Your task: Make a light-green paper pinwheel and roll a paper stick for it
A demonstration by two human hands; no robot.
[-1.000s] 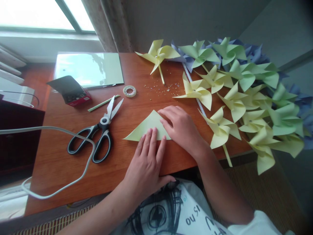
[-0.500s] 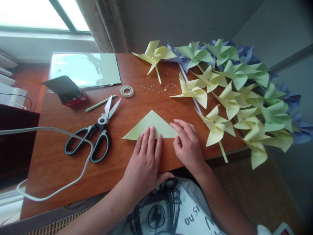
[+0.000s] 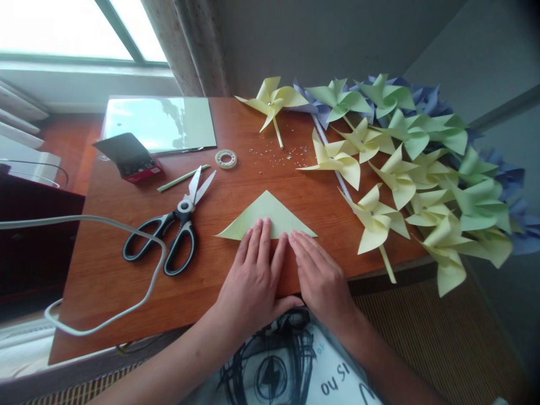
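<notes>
From the head view, the person's right hand has come back in from the right-hand corner of the folded paper triangle, where it sat half a second ago, and now lies flat beside the left hand along the triangle's near edge. A second ago that same hand was up on the right slope of the triangle. I judge from this that it has run along the fold and the two hands now press the long bottom crease flat together.

The pale yellow triangle lies on the wooden desk with its peak pointing away from the person and its long edge nearest them. The left fingers rest on the middle of that edge, stretched out and close together, their tips overlapping the paper. The right fingers are likewise straight and together, lying on the desk just below the right half of the edge and touching it. Neither hand grips anything; both are flat, palms down.

To the left lie black-handled scissors, part open, with a grey cable looping past the handles. Beyond them are a roll of tape, a green stick and a small red box. On the right a heap of paper pinwheels spreads over the desk edge.
</notes>
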